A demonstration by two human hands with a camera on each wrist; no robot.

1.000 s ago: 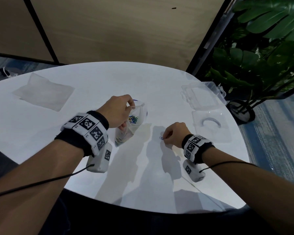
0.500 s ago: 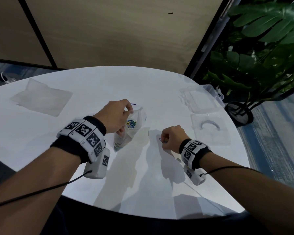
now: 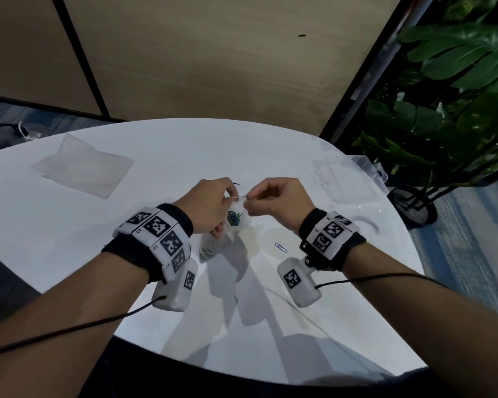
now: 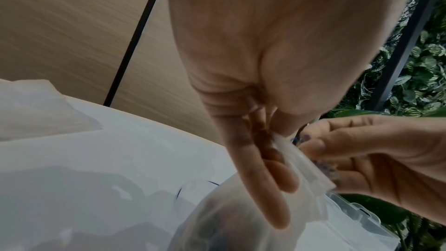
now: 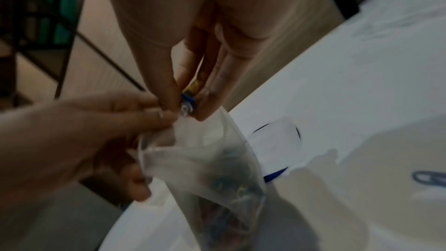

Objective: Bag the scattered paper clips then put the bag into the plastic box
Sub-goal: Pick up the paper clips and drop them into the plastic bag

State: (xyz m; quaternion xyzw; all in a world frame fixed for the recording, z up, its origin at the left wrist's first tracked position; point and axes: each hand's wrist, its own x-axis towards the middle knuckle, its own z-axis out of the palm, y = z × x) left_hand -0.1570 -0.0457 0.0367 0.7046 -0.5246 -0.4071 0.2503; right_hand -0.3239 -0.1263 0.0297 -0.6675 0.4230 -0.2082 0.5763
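My left hand (image 3: 229, 198) grips the rim of a clear plastic bag (image 3: 236, 225) and holds it above the white table (image 3: 156, 225). Several coloured paper clips lie in the bag's bottom (image 5: 229, 194). My right hand (image 3: 249, 201) is at the bag's mouth, and its fingertips (image 5: 205, 110) pinch blue and yellow paper clips (image 5: 189, 100) just over the opening. One blue paper clip (image 3: 281, 247) lies loose on the table below my right wrist, also in the right wrist view (image 5: 429, 177). The clear plastic box (image 3: 354, 179) stands open at the table's right edge.
A flat pile of clear bags (image 3: 84, 170) lies at the far left of the table. A thin blue ring outline (image 5: 277, 131) shows on the table behind the bag. A large potted plant (image 3: 443, 110) stands beyond the right edge. A wooden wall panel is behind the table.
My right hand has lifted off the table and moved up and left to the bag's mouth with clips pinched. My left hand has raised the bag slightly.
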